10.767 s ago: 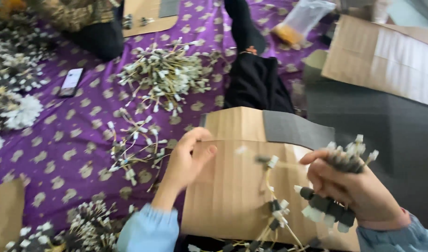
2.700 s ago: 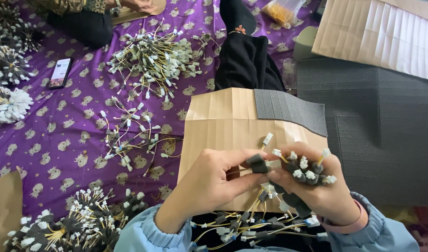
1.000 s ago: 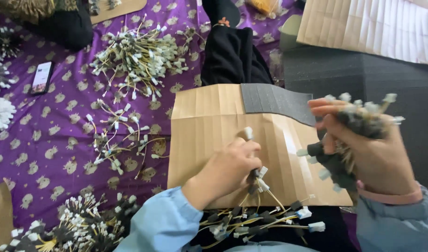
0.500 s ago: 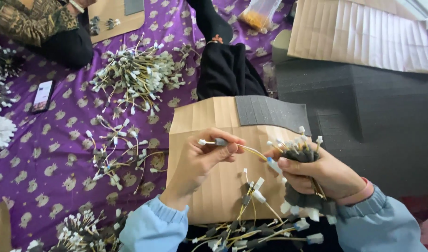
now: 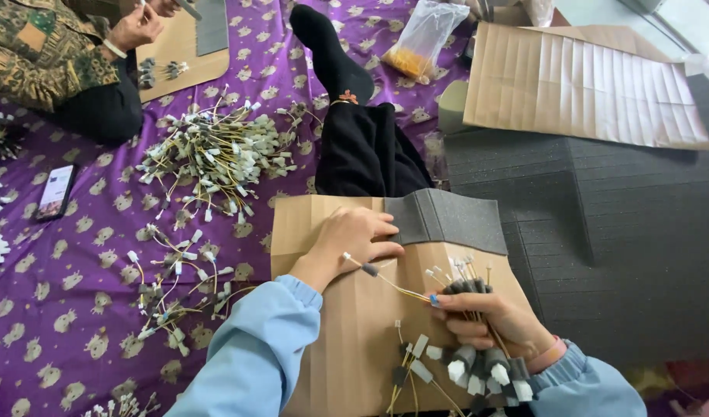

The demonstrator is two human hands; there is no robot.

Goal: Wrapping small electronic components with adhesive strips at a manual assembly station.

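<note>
Centrally, the left hand [image 5: 354, 239] pinched 1 thin wire [image 5: 385, 282] over the cardboard sheet [image 5: 347, 340]; right hand [image 5: 490, 320] fingers clasped a wire bundle [image 5: 478, 363].

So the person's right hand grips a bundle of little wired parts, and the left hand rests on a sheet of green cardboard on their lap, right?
Not quite: the cardboard sheet is brown, not green, as the head view shows. The rest holds: the right hand grips a bundle of wired parts, and the left hand rests on the sheet, pinching one wire's end.
</note>
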